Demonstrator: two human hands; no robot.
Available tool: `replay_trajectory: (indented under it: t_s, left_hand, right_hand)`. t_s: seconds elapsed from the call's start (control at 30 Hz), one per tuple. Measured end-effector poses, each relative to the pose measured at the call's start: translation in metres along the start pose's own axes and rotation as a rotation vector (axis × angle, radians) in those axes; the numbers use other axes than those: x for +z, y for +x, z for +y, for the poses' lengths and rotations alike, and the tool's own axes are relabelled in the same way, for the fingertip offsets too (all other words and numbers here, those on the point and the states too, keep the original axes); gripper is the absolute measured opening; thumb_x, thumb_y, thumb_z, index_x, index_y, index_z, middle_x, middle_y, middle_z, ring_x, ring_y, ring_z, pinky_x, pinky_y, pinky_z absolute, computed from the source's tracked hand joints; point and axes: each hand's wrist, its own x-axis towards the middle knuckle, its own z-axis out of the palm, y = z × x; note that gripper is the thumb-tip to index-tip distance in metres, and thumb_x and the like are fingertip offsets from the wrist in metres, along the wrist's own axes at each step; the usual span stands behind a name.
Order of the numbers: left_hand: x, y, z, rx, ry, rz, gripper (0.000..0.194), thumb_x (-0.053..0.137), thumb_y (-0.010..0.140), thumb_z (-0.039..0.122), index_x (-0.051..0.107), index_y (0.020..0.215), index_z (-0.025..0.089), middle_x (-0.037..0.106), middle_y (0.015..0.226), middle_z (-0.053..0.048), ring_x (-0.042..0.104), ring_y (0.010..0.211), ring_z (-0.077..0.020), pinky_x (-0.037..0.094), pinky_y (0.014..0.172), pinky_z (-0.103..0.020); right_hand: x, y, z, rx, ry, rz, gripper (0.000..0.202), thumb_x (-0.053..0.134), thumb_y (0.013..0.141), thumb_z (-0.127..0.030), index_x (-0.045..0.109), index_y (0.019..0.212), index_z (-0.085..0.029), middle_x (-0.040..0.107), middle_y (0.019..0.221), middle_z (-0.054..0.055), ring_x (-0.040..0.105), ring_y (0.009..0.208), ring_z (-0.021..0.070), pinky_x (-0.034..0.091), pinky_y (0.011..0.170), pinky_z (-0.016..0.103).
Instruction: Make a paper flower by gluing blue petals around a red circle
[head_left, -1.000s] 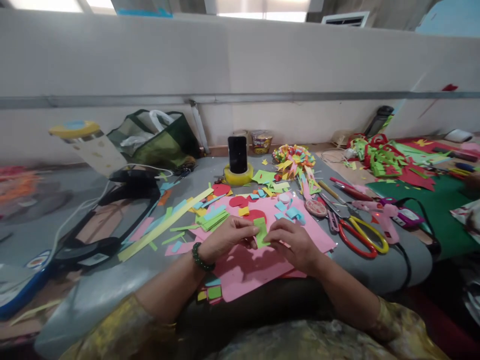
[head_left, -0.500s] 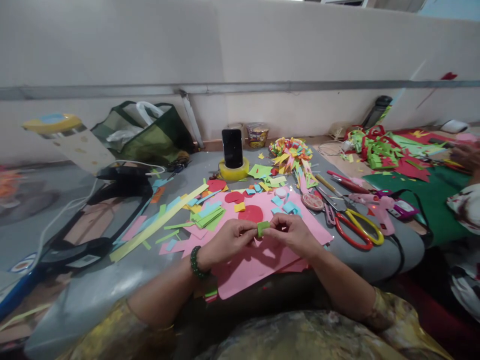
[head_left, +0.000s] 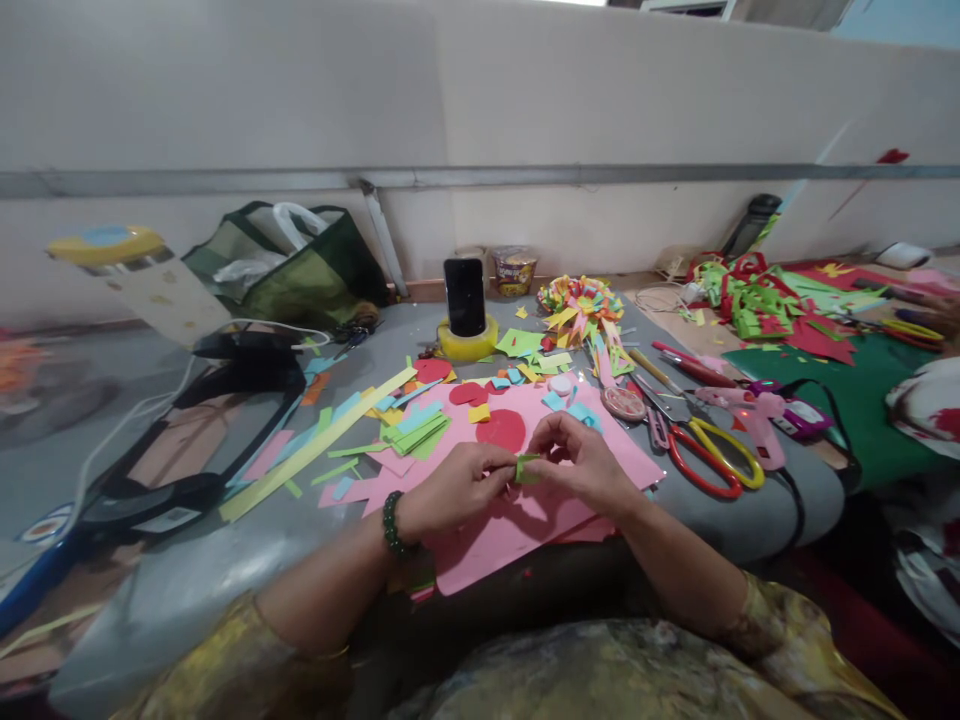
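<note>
- Your left hand (head_left: 457,485) and right hand (head_left: 581,462) meet over a pink paper sheet (head_left: 525,520) that lies on the grey table (head_left: 225,560) in front of you.
- Both hands are nearly closed, fingertips pinched on a small green paper piece (head_left: 525,468) held between them, just above the pink sheet.
- The green piece looks folded or creased narrow; how many folds it has is too small to tell.
- The step in hand appears to be folding or pleating this piece with the fingertips.
- The next move likely calls for a firm pinch from both hands and a pressing of the crease along its length, keeping the edges lined up so the piece does not slip.
- A red paper circle (head_left: 501,429) lies on the pink sheet just beyond your hands, with small blue and yellow scraps near it.
- Red and yellow scissors (head_left: 712,455) and a pink glue gun (head_left: 754,415) rest to your right, apart from your hands.
- A phone (head_left: 465,296) stands upright in a yellow tape roll (head_left: 466,345) at the far side, beside a multicoloured paper rosette (head_left: 585,305).
- A long yellow paper strip (head_left: 315,447) lies to your left.
</note>
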Motion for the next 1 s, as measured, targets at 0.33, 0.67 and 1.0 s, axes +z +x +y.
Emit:
replay_trajectory:
  t_s: [0.33,0.67,1.0]
  left_hand:
    - [-0.005,-0.003,0.005,-0.116,-0.183,0.024,0.028,0.045,0.083,0.028,0.067,0.095,0.014,0.068,0.082,-0.006,0.063,0.07,-0.0158,0.05,0.062,-0.026]
    - [-0.09,-0.019,-0.015,-0.419,0.607,0.283,0.018,0.054,0.079,0.029,0.069,0.075,0.019,0.071,0.076,-0.003,0.062,0.07,-0.0185,0.039,0.06,-0.026]
    - [-0.063,-0.011,-0.007,-0.427,0.862,0.095,0.01,0.059,0.074,0.028,0.061,0.081,0.02,0.068,0.089,-0.005,0.062,0.082,-0.0217,0.039,0.063,-0.028]
  right_hand:
    - [0.0,-0.001,-0.001,-0.017,0.024,0.035,0.027,0.071,0.067,-0.033,0.05,0.078,-0.022,0.053,0.07,-0.004,0.048,0.059,0.0098,0.041,0.055,0.025]
    - [-0.031,0.016,0.005,-0.013,-0.299,0.127,0.03,0.067,0.07,-0.034,0.058,0.095,-0.02,0.06,0.07,-0.003,0.052,0.058,0.0125,0.046,0.056,0.027]
    - [-0.046,0.017,0.022,-0.354,-0.727,0.426,0.021,0.063,0.081,-0.032,0.063,0.099,-0.021,0.063,0.098,0.008,0.064,0.076,0.0207,0.054,0.066,0.036]
